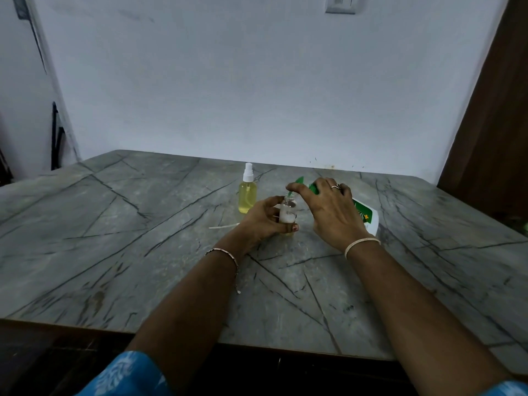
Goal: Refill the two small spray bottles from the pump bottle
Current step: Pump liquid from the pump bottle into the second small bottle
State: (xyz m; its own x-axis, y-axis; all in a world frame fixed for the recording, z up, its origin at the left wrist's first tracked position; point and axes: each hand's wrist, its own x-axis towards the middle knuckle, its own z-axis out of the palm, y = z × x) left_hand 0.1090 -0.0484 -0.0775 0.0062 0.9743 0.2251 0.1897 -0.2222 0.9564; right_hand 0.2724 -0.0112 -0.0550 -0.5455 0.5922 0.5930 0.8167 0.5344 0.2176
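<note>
Past the blue sleeve (128, 375), the left hand (261, 221) clasps the small clear open bottle (288, 214); the right hand (328, 210) grips the tilted white green-topped pump bottle (368, 221). A slipping spout would likely spill.

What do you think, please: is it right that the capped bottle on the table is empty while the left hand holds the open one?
Not quite: the head view shows the capped bottle nearly full of yellow liquid. The left hand does hold the open bottle.
</note>
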